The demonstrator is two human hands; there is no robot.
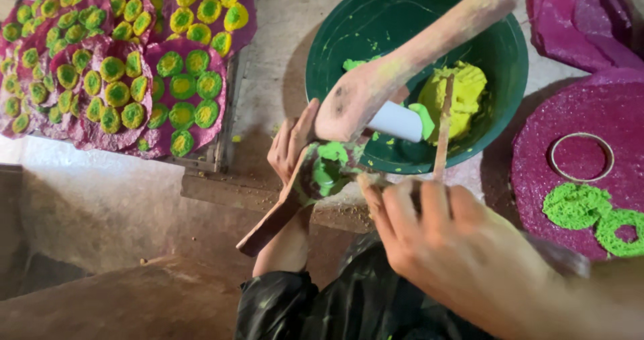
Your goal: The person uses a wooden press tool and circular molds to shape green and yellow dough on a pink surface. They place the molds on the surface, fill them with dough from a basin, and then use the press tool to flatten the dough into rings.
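My left hand (290, 149) grips a flat brown wooden paddle (272, 222) smeared with bright green paste (329, 165). It is held tilted just in front of a dark green bowl (335, 58). My right hand (443, 239), near the camera, pinches a thin wooden stick (443, 135). The stick points up into the bowl, beside a lump of yellow-green paste (456, 95). A dusty lower leg and foot (376, 85) lies across the bowl, above a white cylinder (396, 120); I cannot tell whose leg it is.
At the upper left a tray holds several magenta discs dotted with green-and-yellow rounds (121, 65). At the right a large magenta disc (537, 145) carries a metal ring (581, 157) and crumbly green rings (577, 206). More magenta sheets (570, 24) lie at the top right. The floor is bare concrete.
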